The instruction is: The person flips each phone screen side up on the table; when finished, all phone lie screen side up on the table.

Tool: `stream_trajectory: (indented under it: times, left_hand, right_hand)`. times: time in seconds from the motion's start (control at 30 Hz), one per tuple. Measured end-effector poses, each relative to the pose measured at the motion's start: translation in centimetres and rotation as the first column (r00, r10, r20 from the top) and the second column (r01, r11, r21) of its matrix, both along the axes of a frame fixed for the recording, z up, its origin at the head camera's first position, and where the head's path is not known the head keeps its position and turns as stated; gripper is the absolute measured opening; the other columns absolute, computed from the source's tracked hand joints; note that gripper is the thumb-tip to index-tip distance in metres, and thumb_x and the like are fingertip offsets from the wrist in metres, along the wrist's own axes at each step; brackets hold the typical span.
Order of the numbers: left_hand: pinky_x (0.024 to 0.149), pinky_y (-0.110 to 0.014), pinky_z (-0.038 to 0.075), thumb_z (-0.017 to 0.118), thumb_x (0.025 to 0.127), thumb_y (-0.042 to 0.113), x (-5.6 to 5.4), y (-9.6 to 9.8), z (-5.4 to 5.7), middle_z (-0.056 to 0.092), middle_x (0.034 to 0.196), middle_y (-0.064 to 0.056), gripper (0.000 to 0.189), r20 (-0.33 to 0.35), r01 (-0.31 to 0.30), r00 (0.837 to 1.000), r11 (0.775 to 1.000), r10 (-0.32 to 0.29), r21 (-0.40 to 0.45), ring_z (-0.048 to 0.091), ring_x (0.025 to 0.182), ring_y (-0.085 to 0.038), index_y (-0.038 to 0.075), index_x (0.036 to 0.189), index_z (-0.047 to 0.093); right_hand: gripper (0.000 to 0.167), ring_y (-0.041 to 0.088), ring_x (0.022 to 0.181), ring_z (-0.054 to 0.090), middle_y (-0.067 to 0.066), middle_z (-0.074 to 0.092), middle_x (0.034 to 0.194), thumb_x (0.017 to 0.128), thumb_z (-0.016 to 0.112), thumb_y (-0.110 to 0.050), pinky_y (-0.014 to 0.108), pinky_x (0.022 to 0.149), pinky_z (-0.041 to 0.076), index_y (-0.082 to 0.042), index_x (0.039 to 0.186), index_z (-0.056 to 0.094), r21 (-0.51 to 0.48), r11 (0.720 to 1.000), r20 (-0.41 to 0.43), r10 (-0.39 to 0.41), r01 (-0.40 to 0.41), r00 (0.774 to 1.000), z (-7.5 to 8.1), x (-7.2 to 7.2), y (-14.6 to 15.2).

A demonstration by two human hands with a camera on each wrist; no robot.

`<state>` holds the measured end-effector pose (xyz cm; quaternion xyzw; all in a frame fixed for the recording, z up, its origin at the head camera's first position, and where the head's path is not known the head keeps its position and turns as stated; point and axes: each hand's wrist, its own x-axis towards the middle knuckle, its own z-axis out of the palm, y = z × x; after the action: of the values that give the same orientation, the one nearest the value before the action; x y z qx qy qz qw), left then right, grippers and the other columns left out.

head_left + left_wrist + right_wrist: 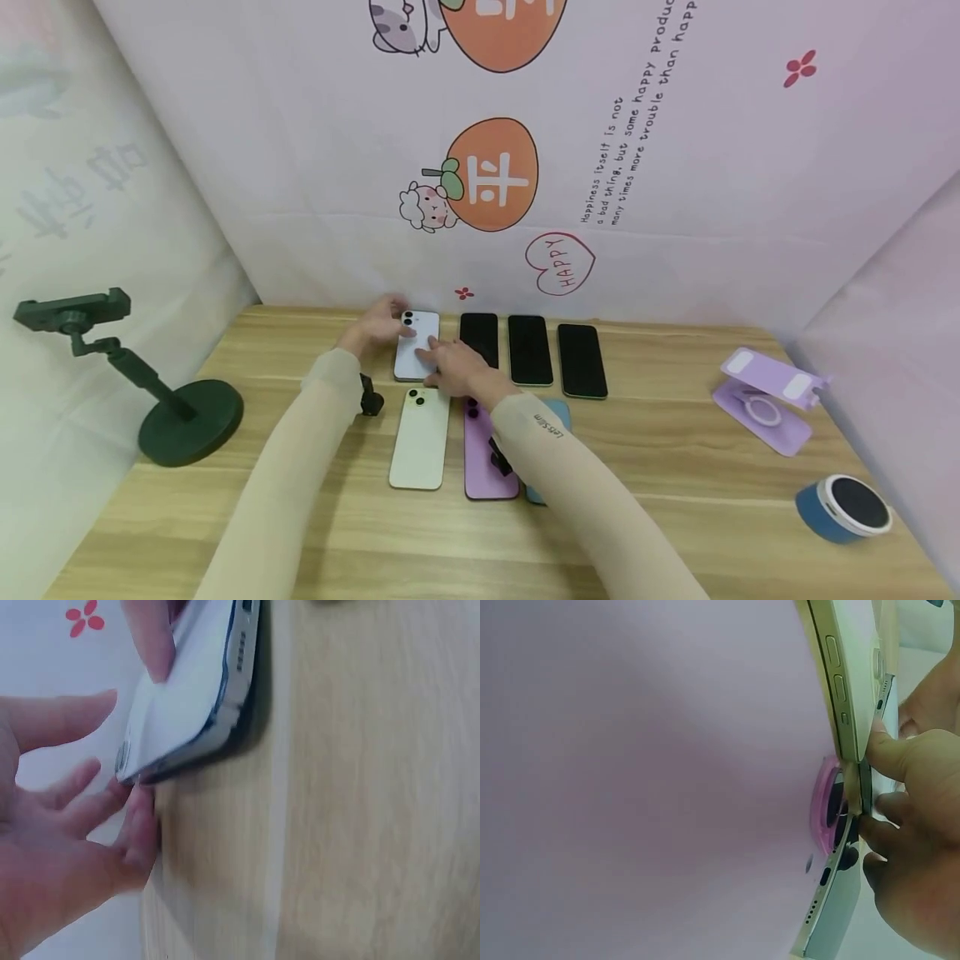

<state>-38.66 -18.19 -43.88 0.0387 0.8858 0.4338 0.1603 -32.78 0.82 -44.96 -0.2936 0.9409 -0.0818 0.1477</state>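
Touching the white phone (407,362) now, back up at the far row's left end: with left hand (381,323) at its camera end, thumb and fingertips apart; with right hand (459,367) lower down, unclamped, presumably to line it up beside the black-screened phones (529,350).

Booth-like spot before me: printed cloth (300,167) round three sides of wood-grain worktop (697,475); wider room unclear.
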Motion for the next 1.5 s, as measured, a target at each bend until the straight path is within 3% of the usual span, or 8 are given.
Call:
stream_trajectory:
  times: [0.5, 0.83, 1.0, 1.07, 1.2, 1.27, 1.43, 1.5]
  left_hand:
    - [0.112, -0.049, 0.052, 0.063, 0.097, -0.002, 0.1, 0.2, 0.1, 0.044, 0.162, -0.023, 0.066, 0.008, -0.217, 0.976, 0.962, 0.219, 0.164, 0.049, 0.147, -0.04, 0.002, 0.157, 0.038]
    - [0.103, -0.043, 0.058, 0.07, 0.093, 0.001, 0.2, 1.0, 0.8, 0.059, 0.148, -0.025, 0.057, -0.044, -0.231, 0.972, 0.972, 0.232, 0.034, 0.06, 0.135, -0.038, 0.0, 0.147, 0.054]
    - [0.098, -0.04, 0.06, 0.073, 0.089, 0.006, 0.4, 1.3, 2.0, 0.065, 0.14, -0.025, 0.055, -0.134, -0.221, 0.969, 0.972, 0.209, -0.08, 0.066, 0.124, -0.037, 0.0, 0.143, 0.059]
    - [0.096, -0.04, 0.06, 0.073, 0.087, 0.007, 0.4, 1.4, 2.5, 0.067, 0.137, -0.025, 0.055, -0.166, -0.211, 0.968, 0.97, 0.189, -0.123, 0.068, 0.12, -0.037, -0.002, 0.14, 0.061]
    - [0.091, -0.039, 0.06, 0.068, 0.081, 0.008, 0.6, 1.8, 3.6, 0.071, 0.131, -0.024, 0.053, -0.241, -0.204, 0.96, 0.948, 0.145, -0.244, 0.069, 0.11, -0.035, -0.002, 0.133, 0.067]
    - [0.09, -0.041, 0.059, 0.064, 0.079, 0.007, 0.7, 2.2, 4.1, 0.072, 0.129, -0.022, 0.049, -0.259, -0.213, 0.956, 0.932, 0.137, -0.293, 0.068, 0.107, -0.035, -0.002, 0.127, 0.071]
    - [0.088, -0.044, 0.058, 0.062, 0.083, 0.006, 1.1, 3.9, 4.8, 0.072, 0.124, -0.018, 0.035, -0.259, -0.239, 0.954, 0.899, 0.148, -0.368, 0.064, 0.1, -0.032, 0.0, 0.116, 0.072]
    - [0.09, -0.044, 0.058, 0.065, 0.083, 0.005, 1.1, 4.5, 4.9, 0.071, 0.126, -0.016, 0.037, -0.263, -0.247, 0.953, 0.887, 0.149, -0.391, 0.065, 0.103, -0.032, 0.001, 0.119, 0.07]
  right_hand:
    - [0.063, 0.024, 0.158, 0.036, 0.011, 0.034, 0.17, 0.104, 0.063, -0.032, 0.052, 0.133, 0.019, -0.024, 0.161, 0.039, -0.071, 0.996, 0.001, -0.053, 0.052, 0.999, 0.2, 0.0, 0.2]
    - [0.063, 0.025, 0.155, 0.04, 0.01, 0.04, 0.167, 0.104, 0.064, -0.032, 0.054, 0.132, 0.022, -0.025, 0.161, 0.039, -0.086, 0.995, 0.004, -0.059, 0.059, 0.998, 0.4, 0.3, 0.3]
    - [0.059, 0.024, 0.137, 0.06, 0.01, 0.051, 0.161, 0.101, 0.068, -0.024, 0.042, 0.12, 0.045, -0.021, 0.157, 0.048, -0.187, 0.981, -0.041, -0.061, 0.052, 0.997, 0.7, 0.4, 0.7]
    - [0.056, 0.018, 0.108, 0.068, 0.011, 0.058, 0.154, 0.099, 0.069, -0.017, 0.033, 0.101, 0.054, -0.017, 0.153, 0.053, -0.279, 0.957, -0.037, -0.089, 0.075, 0.995, 0.9, 0.3, 1.0]
    - [0.05, 0.016, 0.066, 0.046, 0.017, 0.069, 0.138, 0.097, 0.066, -0.009, 0.026, 0.07, 0.046, -0.01, 0.147, 0.059, -0.439, 0.885, 0.014, -0.164, 0.154, 0.986, 1.4, 0.2, 1.6]
    - [0.048, 0.018, 0.069, 0.058, 0.019, 0.07, 0.135, 0.098, 0.065, -0.009, 0.027, 0.071, 0.046, -0.009, 0.146, 0.061, -0.489, 0.848, 0.052, -0.207, 0.206, 0.977, 1.5, 0.2, 1.9]
    - [0.044, 0.031, 0.128, 0.067, 0.017, 0.069, 0.14, 0.1, 0.063, -0.012, 0.041, 0.102, 0.057, -0.006, 0.144, 0.061, -0.57, 0.76, 0.141, -0.285, 0.313, 0.948, 1.5, 0.2, 2.6]
    - [0.044, 0.032, 0.119, 0.072, 0.018, 0.068, 0.141, 0.101, 0.062, -0.013, 0.044, 0.103, 0.058, -0.005, 0.144, 0.061, -0.604, 0.714, 0.201, -0.294, 0.355, 0.934, 1.4, 0.2, 2.8]
